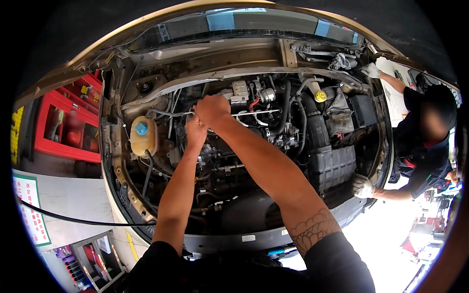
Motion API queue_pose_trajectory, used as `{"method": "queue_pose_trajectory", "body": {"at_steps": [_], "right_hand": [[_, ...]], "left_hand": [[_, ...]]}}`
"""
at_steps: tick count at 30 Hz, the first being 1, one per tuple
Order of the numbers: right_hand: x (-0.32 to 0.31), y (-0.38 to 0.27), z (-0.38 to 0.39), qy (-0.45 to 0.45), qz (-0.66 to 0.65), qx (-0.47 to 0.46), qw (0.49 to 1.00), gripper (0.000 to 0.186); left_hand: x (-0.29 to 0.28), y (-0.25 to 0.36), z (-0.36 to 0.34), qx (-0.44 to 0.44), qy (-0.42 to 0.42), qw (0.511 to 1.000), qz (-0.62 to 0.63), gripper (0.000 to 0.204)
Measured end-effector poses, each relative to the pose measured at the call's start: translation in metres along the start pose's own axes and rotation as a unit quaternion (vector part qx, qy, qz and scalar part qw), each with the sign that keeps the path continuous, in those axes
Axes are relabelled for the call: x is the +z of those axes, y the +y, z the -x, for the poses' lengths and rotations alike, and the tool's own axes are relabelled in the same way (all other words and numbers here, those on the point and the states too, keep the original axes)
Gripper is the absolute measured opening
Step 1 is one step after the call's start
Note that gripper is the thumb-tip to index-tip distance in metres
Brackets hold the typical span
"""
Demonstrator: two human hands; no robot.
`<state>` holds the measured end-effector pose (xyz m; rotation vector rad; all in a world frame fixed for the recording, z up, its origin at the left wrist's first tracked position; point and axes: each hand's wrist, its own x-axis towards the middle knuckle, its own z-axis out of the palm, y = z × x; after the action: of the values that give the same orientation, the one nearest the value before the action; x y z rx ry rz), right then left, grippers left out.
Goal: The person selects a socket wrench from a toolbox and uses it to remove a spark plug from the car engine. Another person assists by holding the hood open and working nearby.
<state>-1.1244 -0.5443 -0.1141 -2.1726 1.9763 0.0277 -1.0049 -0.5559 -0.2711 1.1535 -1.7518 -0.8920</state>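
Observation:
Both my arms reach into an open car engine bay, and my hands meet at the upper left part of the engine (227, 146). My right hand (213, 109) is closed, its back turned up. Just below and left of it, touching it, is my left hand (196, 131), with its fingers curled closed. What they grip is hidden beneath the fingers. A thin hose (168, 114) runs from the left up to my hands. Beyond my right hand sits a pale metal engine part (239, 92). A silvery rod (259, 113) lies to its right.
A yellowed coolant tank (143, 141) with a blue cap stands at the left. Right of the engine are a yellow oil cap (320, 95) and a ribbed black air-filter box (334, 166). A co-worker (425, 129) in gloves leans at the right fender. A red cabinet (68, 124) stands left.

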Motion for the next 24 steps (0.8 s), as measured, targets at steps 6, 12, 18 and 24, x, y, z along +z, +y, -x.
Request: {"method": "queue_pose_trajectory", "body": {"at_steps": [6, 12, 18, 24], "right_hand": [[0.003, 0.000, -0.004, -0.017, 0.036, -0.069, 0.997, 0.022], [-0.005, 0.004, 0.000, -0.086, 0.029, -0.002, 0.996, 0.019], [-0.015, 0.004, 0.004, -0.089, 0.043, -0.037, 0.994, 0.020], [-0.010, 0.012, 0.003, -0.036, -0.022, 0.015, 0.999, 0.020]], "left_hand": [[0.004, -0.027, 0.003, 0.089, -0.005, 0.996, 0.028, 0.029], [0.001, -0.015, 0.004, -0.012, -0.086, 0.996, -0.016, 0.036], [0.003, -0.036, 0.002, 0.076, -0.060, 0.995, 0.029, 0.038], [-0.005, 0.012, 0.000, -0.070, -0.067, 0.995, -0.001, 0.025]]}}
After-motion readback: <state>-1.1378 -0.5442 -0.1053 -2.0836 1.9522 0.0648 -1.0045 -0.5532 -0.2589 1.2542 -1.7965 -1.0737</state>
